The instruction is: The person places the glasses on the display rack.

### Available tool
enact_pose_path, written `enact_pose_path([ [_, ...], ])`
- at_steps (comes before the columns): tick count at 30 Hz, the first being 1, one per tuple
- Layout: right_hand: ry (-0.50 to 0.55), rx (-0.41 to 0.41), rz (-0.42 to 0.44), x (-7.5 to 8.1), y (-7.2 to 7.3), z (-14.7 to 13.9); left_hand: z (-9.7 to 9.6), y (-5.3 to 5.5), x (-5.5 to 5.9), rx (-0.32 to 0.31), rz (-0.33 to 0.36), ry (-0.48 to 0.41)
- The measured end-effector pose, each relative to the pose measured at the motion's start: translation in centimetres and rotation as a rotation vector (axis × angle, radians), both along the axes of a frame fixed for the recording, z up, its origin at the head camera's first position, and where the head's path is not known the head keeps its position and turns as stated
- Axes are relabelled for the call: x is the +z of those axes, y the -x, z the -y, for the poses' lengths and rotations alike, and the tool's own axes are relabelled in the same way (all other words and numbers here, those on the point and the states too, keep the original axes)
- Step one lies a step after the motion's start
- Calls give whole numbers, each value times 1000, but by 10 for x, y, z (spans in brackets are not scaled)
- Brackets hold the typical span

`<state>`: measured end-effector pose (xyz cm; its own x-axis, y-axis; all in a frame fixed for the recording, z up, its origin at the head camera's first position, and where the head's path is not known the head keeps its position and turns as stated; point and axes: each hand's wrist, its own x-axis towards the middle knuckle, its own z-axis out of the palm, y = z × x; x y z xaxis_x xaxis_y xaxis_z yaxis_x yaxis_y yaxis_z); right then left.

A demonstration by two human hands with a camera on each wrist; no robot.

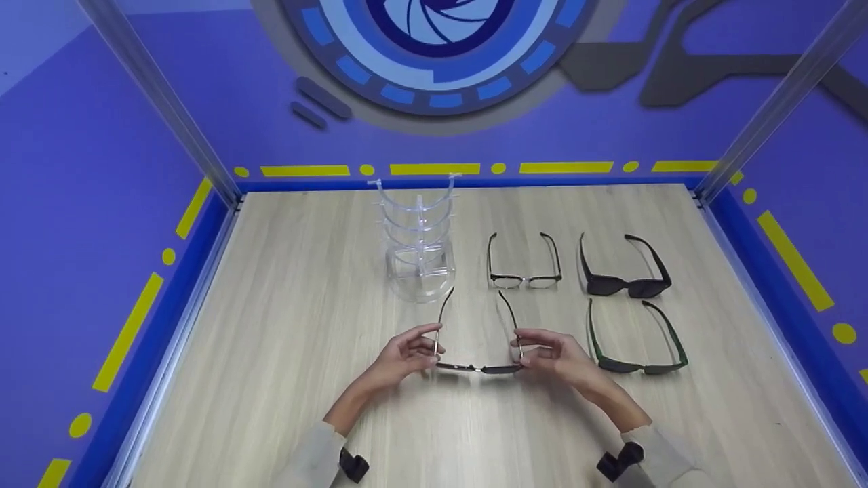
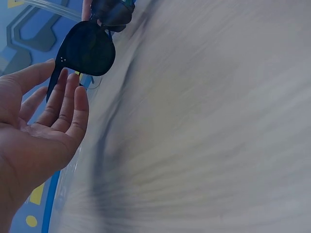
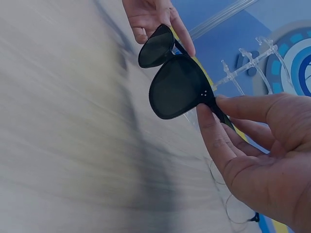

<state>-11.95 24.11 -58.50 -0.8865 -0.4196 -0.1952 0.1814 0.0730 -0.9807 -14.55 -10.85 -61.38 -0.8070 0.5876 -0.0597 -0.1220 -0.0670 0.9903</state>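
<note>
Both hands hold one pair of black sunglasses (image 1: 500,370) by the temples, lenses toward the person and temple tips pointing away. My left hand (image 1: 401,354) pinches the left temple near its hinge, and my right hand (image 1: 555,356) pinches the right one the same way. Dark rounded lenses with small silver dots at the corner show on the sunglasses (image 3: 177,87) in the right wrist view. Just beyond them stands a clear plastic eyewear rack (image 1: 420,254) with several curved tiers, none carrying glasses.
Right of the rack lie clear-lens glasses (image 1: 525,280), with thick black sunglasses (image 1: 627,286) farther right. Green-templed sunglasses (image 1: 644,368) lie in front of those, close to my right forearm. Blue panels (image 1: 434,146) wall the wooden table (image 1: 291,271) at the back and sides.
</note>
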Motion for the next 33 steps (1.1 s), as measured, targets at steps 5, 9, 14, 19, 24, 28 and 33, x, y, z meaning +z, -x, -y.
enact_pose_path([
  [5,16,0,12,1,5,7,7,0,-1,24,43,-26],
  [9,34,-7,10,1,11,13,12,2,1,49,65,-36],
  [14,37,-20,13,3,19,24,21,3,4,91,75,-31],
  [19,28,-28,29,5,25,32,26,1,3,116,102,-66],
  [24,58,-20,50,4,30,36,31,0,0,123,117,-85],
  [28,76,-13,57,3,34,40,36,0,1,139,138,-96],
  [33,77,-10,47,2,40,47,40,3,3,171,128,-94],
])
